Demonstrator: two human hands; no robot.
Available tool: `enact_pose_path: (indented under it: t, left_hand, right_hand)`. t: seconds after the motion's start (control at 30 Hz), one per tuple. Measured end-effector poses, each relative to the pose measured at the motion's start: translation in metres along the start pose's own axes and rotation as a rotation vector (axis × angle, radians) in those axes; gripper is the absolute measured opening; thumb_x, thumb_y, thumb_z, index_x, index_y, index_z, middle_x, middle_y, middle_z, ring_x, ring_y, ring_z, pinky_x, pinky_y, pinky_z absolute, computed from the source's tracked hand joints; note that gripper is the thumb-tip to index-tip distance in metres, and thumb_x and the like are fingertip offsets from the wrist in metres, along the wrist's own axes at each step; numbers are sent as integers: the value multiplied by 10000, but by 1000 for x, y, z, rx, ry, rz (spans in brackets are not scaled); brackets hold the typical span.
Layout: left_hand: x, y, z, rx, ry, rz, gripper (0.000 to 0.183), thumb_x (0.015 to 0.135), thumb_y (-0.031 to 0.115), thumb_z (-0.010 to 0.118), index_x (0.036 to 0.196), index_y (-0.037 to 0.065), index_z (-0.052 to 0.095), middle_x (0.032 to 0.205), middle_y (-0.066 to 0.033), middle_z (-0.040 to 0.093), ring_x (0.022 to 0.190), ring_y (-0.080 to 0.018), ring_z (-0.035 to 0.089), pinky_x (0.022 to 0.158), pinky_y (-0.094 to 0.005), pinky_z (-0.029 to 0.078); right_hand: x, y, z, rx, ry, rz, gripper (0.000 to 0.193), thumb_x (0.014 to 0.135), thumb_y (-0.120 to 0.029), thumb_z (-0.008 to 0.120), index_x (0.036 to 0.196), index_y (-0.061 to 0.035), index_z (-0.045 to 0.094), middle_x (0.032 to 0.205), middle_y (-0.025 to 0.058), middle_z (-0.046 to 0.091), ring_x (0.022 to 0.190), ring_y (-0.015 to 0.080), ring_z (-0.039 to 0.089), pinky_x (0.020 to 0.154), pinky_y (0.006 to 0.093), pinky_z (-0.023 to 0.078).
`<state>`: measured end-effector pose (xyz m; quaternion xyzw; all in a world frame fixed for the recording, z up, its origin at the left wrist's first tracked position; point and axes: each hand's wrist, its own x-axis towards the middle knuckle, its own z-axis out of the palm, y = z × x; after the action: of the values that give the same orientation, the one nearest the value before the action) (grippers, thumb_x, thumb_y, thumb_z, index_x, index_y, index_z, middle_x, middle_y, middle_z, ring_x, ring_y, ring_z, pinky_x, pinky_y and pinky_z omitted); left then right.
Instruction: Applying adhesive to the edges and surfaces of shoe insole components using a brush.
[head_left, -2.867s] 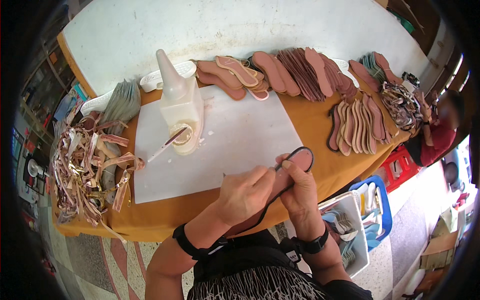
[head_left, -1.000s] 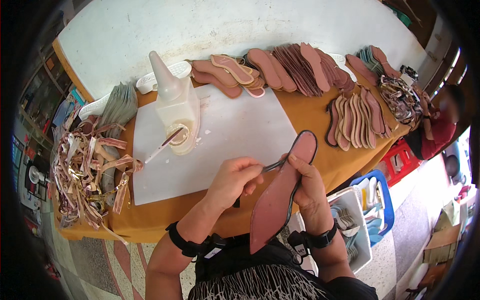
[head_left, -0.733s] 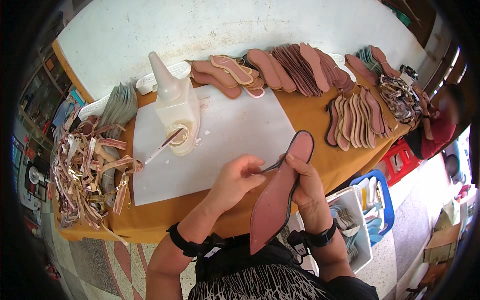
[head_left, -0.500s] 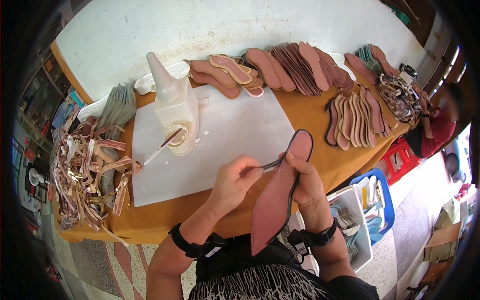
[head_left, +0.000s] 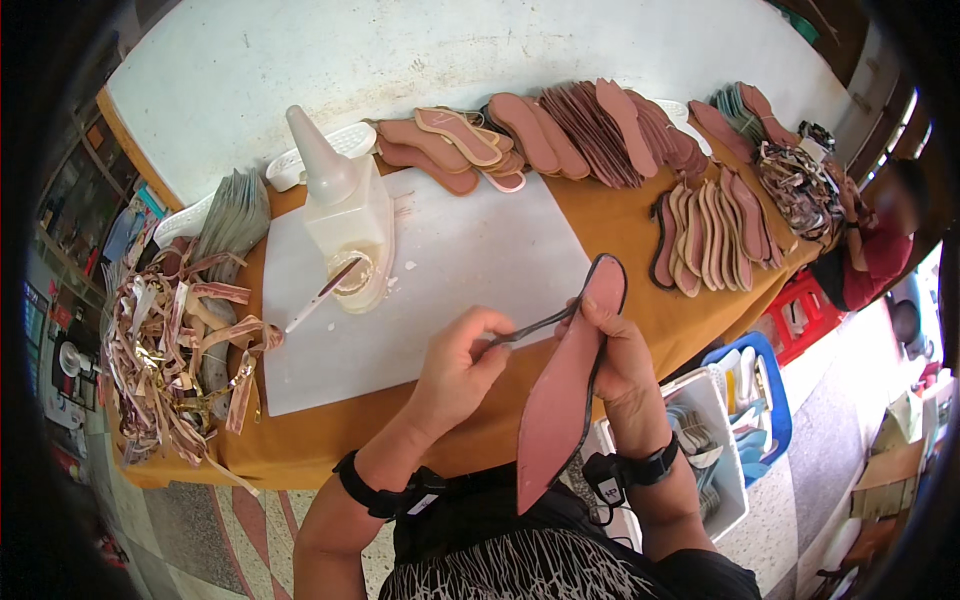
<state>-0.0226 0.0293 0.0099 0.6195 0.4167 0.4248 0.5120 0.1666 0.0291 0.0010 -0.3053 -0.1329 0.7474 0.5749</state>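
My right hand [head_left: 625, 362] grips a pink shoe insole [head_left: 562, 405] by its side, thumb on the face, heel end pointing up and toe end down toward me. A dark edging runs round part of its rim. From its left edge a loose dark strip [head_left: 545, 325] stretches out, and my left hand [head_left: 462, 368] pinches the free end between thumb and fingers. Behind them, on a white board [head_left: 450, 260], stands a pale glue container [head_left: 345, 225] with a tall cone top. A brush [head_left: 322, 295] leans in its open glue cup.
Stacked insoles [head_left: 590, 130] line the back of the table; edged ones [head_left: 710, 235] lie at right. A heap of strip offcuts [head_left: 185, 345] covers the left end. White [head_left: 735, 510] and blue [head_left: 785, 400] crates stand on the floor at right. Another person [head_left: 880, 240] sits beyond.
My left hand has drawn slightly left and down, and more of the dark strip now shows between it and the insole. The insole's lower end has swung a little to the right.
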Motion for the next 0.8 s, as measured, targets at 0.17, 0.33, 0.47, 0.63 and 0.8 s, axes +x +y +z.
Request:
enact_pose_path:
  t: [0.17,0.33,0.47,0.63,0.8]
  left_hand:
    - [0,-4,1,128,30,146,86,778,5,550,860,-13,532,678,-57,520,580,-88,477,523,-217,393]
    - [-1,-3,3,203,25,166,93,785,30,550,867,-14,546,642,-77,521,563,-100,469,522,-224,389]
    - [-1,2,11,207,97,197,137,775,21,556,909,-5,563,685,-96,553,555,-127,488,522,-237,399]
    - [1,7,14,333,106,414,153,776,28,561,928,9,568,737,-123,578,575,-186,530,543,-253,422]
    - [-2,6,12,401,40,313,210,782,32,580,986,-2,543,767,-95,605,599,-122,556,548,-220,442]
  right_hand:
    - [-1,0,-2,19,-10,13,202,814,-182,563,913,-12,518,744,97,562,680,204,570,616,315,489]
    - [-3,0,-4,57,13,61,190,815,-169,562,907,-8,518,766,99,556,681,197,558,615,304,486]
    - [-6,3,-1,81,-35,66,181,818,-159,557,902,-4,519,772,92,554,686,193,556,621,295,486]
    - [-9,4,1,63,-61,84,157,823,-152,548,895,-13,542,775,73,576,697,182,571,646,291,488]
    - [-12,2,0,60,-53,69,157,823,-155,549,896,-17,549,774,71,585,698,180,578,644,296,493]
